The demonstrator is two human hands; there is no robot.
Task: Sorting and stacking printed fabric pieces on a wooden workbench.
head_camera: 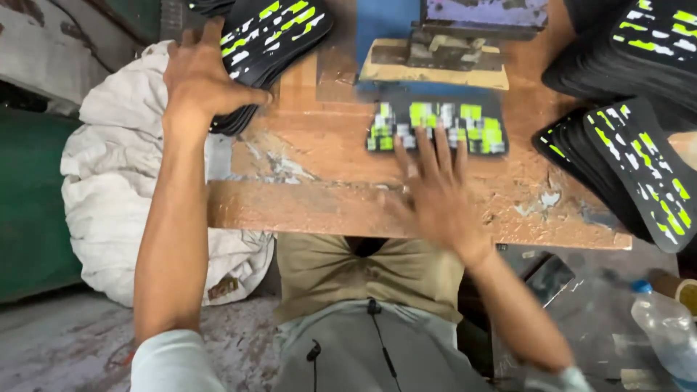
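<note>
Two bare hands work over a worn, paint-crusted wooden bench (312,207). The left hand (203,76) clamps, thumb against fingers, on the edge of a stack of flat black sole-shaped pieces printed with green and white marks (272,33) at the bench's far left corner. The right hand (435,189), blurred and spread flat with nothing in its grasp, has its fingertips on a single black piece with green and white blocks (435,125) lying mid-bench, just before a dark metal block on a cardboard pad (443,51). More printed pieces (639,167) are fanned along the right edge, with another pile (653,40) at the far right corner. By my reading, many pieces sit printed, while one lies under the hand.
</note>
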